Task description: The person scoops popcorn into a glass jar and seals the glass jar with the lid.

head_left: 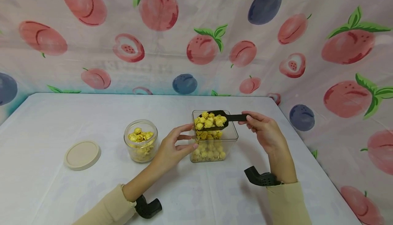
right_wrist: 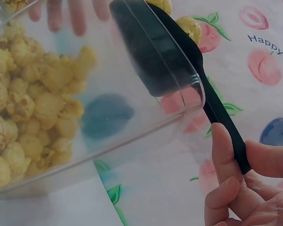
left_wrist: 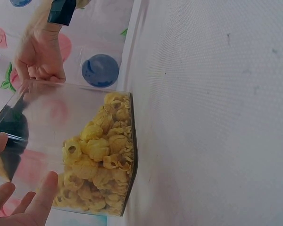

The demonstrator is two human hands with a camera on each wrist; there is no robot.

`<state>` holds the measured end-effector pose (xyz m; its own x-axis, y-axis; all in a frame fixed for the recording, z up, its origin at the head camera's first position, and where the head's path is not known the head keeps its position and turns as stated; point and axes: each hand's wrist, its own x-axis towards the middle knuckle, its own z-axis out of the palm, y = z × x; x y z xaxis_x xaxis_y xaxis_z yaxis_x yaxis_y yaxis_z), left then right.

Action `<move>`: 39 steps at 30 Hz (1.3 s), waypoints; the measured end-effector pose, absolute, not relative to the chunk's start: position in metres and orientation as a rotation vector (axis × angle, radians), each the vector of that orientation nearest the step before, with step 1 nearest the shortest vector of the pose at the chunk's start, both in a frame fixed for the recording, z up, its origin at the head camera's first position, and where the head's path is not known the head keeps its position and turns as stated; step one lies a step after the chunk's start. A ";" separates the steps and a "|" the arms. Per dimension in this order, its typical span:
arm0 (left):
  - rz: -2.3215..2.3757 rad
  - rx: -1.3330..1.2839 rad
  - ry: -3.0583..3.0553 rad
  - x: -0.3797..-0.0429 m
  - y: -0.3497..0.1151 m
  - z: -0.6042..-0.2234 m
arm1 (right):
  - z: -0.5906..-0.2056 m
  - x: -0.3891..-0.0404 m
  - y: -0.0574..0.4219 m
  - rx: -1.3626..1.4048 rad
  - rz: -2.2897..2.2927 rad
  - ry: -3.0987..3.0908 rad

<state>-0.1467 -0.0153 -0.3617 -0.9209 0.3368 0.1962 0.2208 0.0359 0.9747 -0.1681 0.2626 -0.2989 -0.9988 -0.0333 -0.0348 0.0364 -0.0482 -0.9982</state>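
Note:
A clear square-cornered container point(head_left: 230, 135), partly filled with yellow popcorn point(head_left: 210, 150), stands on the table. My right hand point(head_left: 266, 129) pinches the handle of a black scoop point(head_left: 237, 117) between thumb and fingers. Heaped with popcorn, the scoop's bowl is over the container's open top. My left hand point(head_left: 173, 148) is at the container's left side, its fingers spread and fairly straight along the wall. In the left wrist view, left fingers point(left_wrist: 42, 197) lie close against the clear wall; exact contact is hard to tell. Through the wall, the right wrist view shows the dark scoop point(right_wrist: 153, 52).
Left of the container stands an open round jar point(head_left: 130, 151) with some popcorn in it. A beige round lid point(head_left: 82, 154) lies flat farther left. White cloth covers the table point(head_left: 199, 191), and a fruit-print curtain point(head_left: 172, 53) hangs behind and to the right.

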 end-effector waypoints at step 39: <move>1.840 0.757 2.511 -0.150 -0.051 -0.322 | -0.278 -0.152 0.240 -0.059 -2.480 1.866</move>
